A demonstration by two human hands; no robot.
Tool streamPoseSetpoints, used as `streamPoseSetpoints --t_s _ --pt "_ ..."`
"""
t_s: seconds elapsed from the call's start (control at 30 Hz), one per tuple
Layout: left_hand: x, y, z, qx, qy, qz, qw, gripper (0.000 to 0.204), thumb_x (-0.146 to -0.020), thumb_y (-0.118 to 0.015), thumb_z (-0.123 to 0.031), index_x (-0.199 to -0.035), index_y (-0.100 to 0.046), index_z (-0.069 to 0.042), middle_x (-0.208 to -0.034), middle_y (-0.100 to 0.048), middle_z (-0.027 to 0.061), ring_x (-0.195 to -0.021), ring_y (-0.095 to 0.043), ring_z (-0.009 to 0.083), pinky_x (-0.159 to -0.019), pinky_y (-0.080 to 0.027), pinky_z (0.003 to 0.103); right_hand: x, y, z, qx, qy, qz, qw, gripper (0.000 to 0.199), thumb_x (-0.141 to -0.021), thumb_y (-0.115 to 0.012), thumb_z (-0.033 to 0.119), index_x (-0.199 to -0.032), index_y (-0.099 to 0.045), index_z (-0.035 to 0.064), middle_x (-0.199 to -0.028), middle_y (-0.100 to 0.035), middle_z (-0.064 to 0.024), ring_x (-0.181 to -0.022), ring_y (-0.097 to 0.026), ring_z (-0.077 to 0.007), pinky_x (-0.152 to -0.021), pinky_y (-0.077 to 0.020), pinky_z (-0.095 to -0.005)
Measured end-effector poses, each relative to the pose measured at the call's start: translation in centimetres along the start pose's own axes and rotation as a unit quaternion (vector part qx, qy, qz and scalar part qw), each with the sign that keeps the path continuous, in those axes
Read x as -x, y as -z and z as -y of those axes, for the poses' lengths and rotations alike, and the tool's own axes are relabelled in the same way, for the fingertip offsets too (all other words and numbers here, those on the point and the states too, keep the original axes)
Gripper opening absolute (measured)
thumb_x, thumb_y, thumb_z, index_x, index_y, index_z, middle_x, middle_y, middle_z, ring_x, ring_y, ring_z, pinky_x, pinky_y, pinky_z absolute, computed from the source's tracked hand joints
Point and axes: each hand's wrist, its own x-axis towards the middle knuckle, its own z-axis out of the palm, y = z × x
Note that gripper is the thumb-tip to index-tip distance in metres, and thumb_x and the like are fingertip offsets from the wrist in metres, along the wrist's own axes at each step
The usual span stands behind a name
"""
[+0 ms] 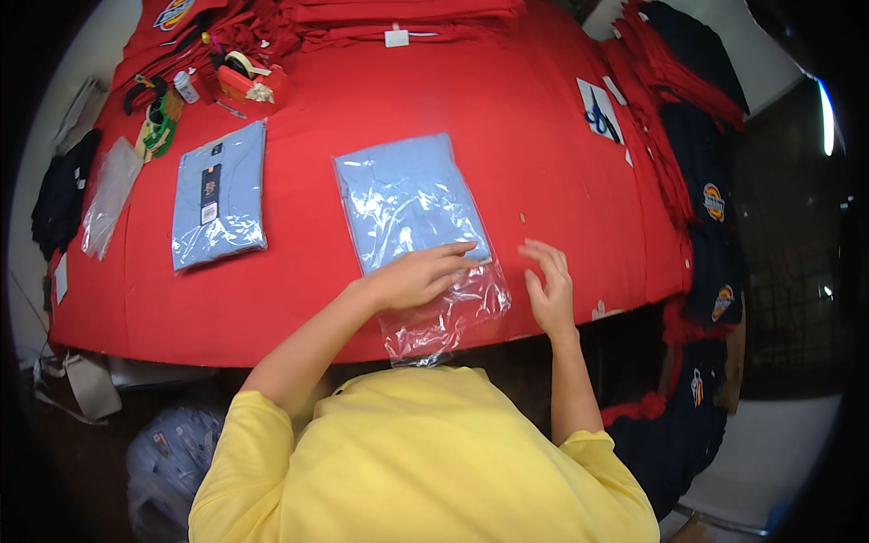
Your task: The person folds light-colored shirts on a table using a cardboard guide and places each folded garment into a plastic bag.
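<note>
A folded light-blue garment lies in a clear plastic bag on the red-covered table. The bag's loose end reaches over the near edge, toward my yellow shirt. My left hand rests flat on the bag at the garment's near edge, its fingers stretched to the right. Just right of the bag, apart from it, my right hand hovers with fingers spread and nothing between them. Farther left lies a second bagged light-blue garment, with a dark label strip on its front.
A red tape dispenser, a small white bottle and a green tape dispenser stand at the far left. Blue-handled scissors lie at the far right. Stacks of red garments line the back; dark garments hang along the right edge.
</note>
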Motion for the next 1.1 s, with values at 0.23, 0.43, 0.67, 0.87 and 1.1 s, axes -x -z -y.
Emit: streamPoseSetpoints --t_s 0.23,0.43,0.67,0.87,1.1 --pt "10.7 0.2 -0.8 -0.295 0.068 -0.07 0.951 0.051 -0.07 -0.062 -0.003 -0.121 -0.062 -0.01 -0.13 -0.057 0.0072 -0.124 -0.05 0.0294 -0.105 -0.04 0.044 -14.4 -11.9 4.5 0.18 0.198 0.058 0.962 0.065 -0.094 -0.051 0.049 -0.147 -0.038 0.0135 -0.156 -0.024 -0.0164 -0.146 -0.014 -0.0364 -0.115 -0.0055 -0.0604" --pt "12.5 -3.5 -2.1 -0.278 0.135 -0.121 0.943 0.05 -0.074 -0.065 -0.011 -0.123 -0.063 -0.01 -0.128 -0.059 0.0045 -0.123 -0.05 0.0264 -0.106 -0.038 0.046 -13.4 -17.1 3.7 0.211 0.204 0.131 0.947 0.074 -0.087 -0.053 0.06 -0.145 -0.042 0.0151 -0.155 -0.029 -0.0161 -0.144 -0.019 -0.0429 -0.109 -0.0077 -0.0702" --pt "13.5 -4.0 -1.6 -0.346 0.108 -0.114 0.925 0.046 -0.077 -0.072 -0.026 -0.12 -0.064 -0.011 -0.126 -0.059 0.0025 -0.114 -0.054 0.023 -0.104 -0.04 0.044 -12.9 -17.3 3.7 0.204 0.204 0.096 0.952 0.073 -0.086 -0.057 0.058 -0.143 -0.046 0.0139 -0.153 -0.033 -0.0161 -0.142 -0.022 -0.042 -0.11 -0.0097 -0.0684" --pt "12.0 -3.6 -1.2 -0.383 0.033 -0.159 0.909 0.021 -0.081 -0.065 -0.014 -0.1 -0.065 -0.005 -0.11 -0.066 0.0052 -0.109 -0.058 0.0233 -0.097 -0.045 0.043 -14.8 -16.6 0.4 -0.088 0.111 0.094 0.985 0.06 -0.094 -0.056 0.037 -0.146 -0.04 0.0146 -0.156 -0.027 -0.0127 -0.146 -0.019 -0.0329 -0.118 -0.013 -0.0508" --pt "12.4 -3.5 -1.4 -0.149 0.17 -0.196 0.954 0.017 -0.093 -0.056 -0.016 -0.103 -0.065 -0.005 -0.107 -0.066 0.011 -0.104 -0.059 0.0286 -0.097 -0.041 0.042 -3.2 -1.2 -4.5 0.058 0.142 0.174 0.973 0.059 -0.072 -0.044 -0.013 -0.125 -0.06 0.0073 -0.139 -0.046 -0.0178 -0.133 -0.038 -0.0354 -0.11 -0.0331 -0.0424"
